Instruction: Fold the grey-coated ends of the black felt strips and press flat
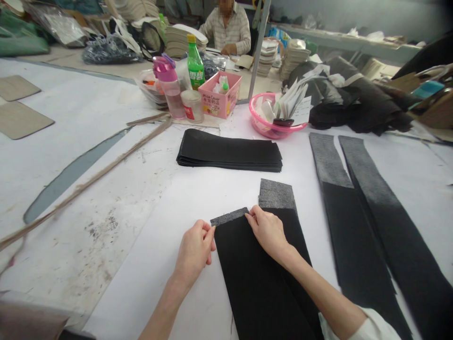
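Note:
A long black fabric strip (247,274) with a grey far end lies in front of me. My left hand (198,245) pinches its far left corner between thumb and fingers. At the far right corner, my right hand (267,229) grips the same strip with its fingertips. Beneath its right side lies another black strip with a grey end (277,193), partly covered by the top strip and my right forearm. Beyond both hands rests a stack of folded black fabric pieces (230,151).
Two more black strips with grey ends (331,160) lie to the right. Farther back stand a pink basket (260,127) of papers, a pink box (219,101), a green bottle (195,66) and a pink water bottle (171,89). A person (230,28) sits across the table.

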`<action>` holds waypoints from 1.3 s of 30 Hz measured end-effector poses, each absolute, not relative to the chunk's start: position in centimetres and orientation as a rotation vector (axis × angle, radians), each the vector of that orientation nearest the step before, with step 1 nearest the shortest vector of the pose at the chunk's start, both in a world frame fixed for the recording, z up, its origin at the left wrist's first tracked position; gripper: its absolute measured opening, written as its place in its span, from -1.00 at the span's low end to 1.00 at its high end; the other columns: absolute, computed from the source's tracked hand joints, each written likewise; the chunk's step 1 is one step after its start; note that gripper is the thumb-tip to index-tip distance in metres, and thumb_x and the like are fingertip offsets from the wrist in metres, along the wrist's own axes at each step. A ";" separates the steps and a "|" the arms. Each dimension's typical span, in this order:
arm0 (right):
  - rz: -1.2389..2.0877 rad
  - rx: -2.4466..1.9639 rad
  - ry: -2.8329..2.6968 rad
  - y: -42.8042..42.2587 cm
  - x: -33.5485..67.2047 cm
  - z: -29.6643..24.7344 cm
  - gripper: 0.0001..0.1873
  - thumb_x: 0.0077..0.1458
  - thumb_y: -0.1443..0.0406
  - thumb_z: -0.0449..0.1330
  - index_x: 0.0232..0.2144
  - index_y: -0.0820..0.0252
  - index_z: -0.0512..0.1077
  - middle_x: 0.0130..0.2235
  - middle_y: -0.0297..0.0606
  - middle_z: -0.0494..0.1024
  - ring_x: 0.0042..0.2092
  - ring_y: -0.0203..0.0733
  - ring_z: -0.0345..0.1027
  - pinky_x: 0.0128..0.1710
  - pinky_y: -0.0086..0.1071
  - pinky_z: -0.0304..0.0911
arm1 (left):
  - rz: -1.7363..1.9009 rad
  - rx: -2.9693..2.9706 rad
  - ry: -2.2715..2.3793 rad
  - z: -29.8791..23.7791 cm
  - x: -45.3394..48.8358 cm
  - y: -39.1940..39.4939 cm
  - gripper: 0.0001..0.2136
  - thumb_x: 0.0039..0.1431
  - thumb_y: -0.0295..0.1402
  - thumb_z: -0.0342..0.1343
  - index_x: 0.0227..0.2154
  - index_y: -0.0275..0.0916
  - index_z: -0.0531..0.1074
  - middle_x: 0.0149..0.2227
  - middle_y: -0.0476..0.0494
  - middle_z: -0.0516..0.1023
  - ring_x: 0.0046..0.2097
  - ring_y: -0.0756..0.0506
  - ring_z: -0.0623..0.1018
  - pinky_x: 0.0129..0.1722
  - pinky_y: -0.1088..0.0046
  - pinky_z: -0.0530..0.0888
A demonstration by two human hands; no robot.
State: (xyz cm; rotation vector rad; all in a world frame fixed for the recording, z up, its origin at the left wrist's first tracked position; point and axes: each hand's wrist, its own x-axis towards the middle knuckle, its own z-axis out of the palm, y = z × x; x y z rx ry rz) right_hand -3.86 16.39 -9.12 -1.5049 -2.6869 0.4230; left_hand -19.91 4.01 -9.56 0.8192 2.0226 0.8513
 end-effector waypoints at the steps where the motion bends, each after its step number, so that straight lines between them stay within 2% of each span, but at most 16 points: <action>1: 0.427 -1.504 -2.683 16.4 -3.9 -9.1 -0.82 0.27 0.19 0.05 -0.35 0.11 0.33 -0.47 -0.39 0.54 -0.40 -0.22 0.45 -0.49 -0.40 -0.08 | 0.853 0.820 2.020 -9.6 -19.9 4.0 -0.76 0.23 -0.13 -0.09 -0.42 -0.18 0.25 -0.66 0.10 0.44 -0.76 0.06 0.35 -0.78 0.61 0.23; 24: 0.492 -1.599 -2.641 16.6 -4.0 -8.6 -0.83 0.26 0.20 0.06 -0.34 0.13 0.34 -0.43 -0.35 0.56 -0.36 -0.20 0.48 -0.44 -0.43 0.02 | 0.814 0.784 2.007 -10.3 -19.8 4.3 -0.74 0.19 -0.08 -0.09 -0.42 -0.16 0.24 -0.67 0.11 0.40 -0.77 0.04 0.32 -0.84 0.61 0.17; 39: 0.480 -1.601 -2.667 17.2 -4.4 -8.6 -0.86 0.20 0.28 0.05 -0.41 0.13 0.31 -0.46 -0.34 0.55 -0.39 -0.19 0.45 -0.47 -0.39 -0.07 | 0.794 0.775 2.006 -10.4 -19.8 4.2 -0.73 0.20 -0.07 -0.12 -0.43 -0.16 0.23 -0.67 0.12 0.40 -0.78 0.04 0.32 -0.84 0.61 0.14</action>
